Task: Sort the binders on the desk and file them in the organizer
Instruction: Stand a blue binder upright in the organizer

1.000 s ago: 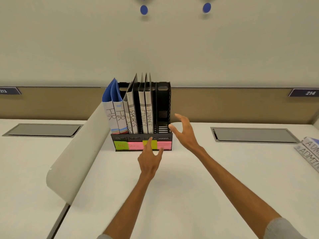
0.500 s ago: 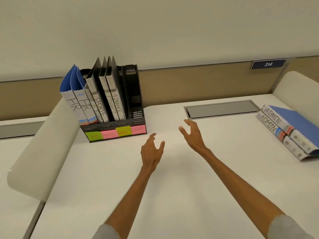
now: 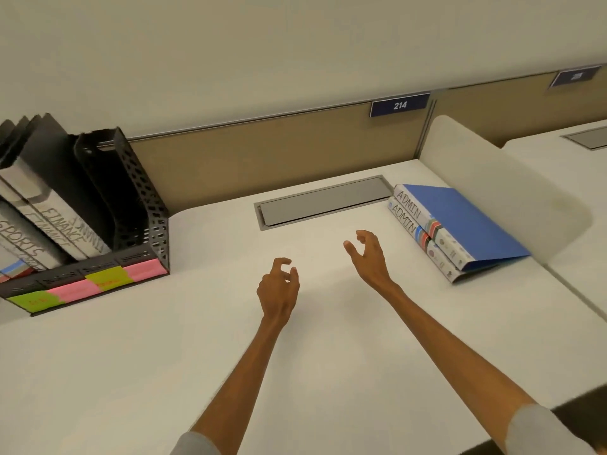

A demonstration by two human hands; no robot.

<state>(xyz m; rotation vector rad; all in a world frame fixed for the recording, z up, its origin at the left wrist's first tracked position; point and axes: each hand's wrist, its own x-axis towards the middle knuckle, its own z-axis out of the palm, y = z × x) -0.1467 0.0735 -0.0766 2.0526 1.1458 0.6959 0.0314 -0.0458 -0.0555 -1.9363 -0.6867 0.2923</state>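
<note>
Two bare hands are hovering over the white counter [image 3: 164, 372], neither one touching or holding anything. The left hand [image 3: 277, 289] is showing a loose, half-curled grip with fingers bent inward; the right hand [image 3: 369, 257] is showing a wider grip, thumb and fingers spread and curved toward the right.

Two blue binders marked ADMIN [image 3: 460, 224] are lying stacked flat, one on top of the other, at the counter's right side, near the right hand but apart from it, just beside a white rounded divider [image 3: 505, 185].

The black mesh organizer [image 3: 144, 205] is standing at the far left, well apart from the stack. Two binders marked FINANCE [image 3: 62, 224] and one marked SPORTS [image 3: 23, 249] are standing tilted in it; others are cut off by the frame edge. Its rightmost slot is standing empty. Four sticky labels [image 3: 108, 279], two pink and two yellow-green, are lining its front.

A grey cable hatch [image 3: 325, 201] is sitting in the counter behind the hands.
</note>
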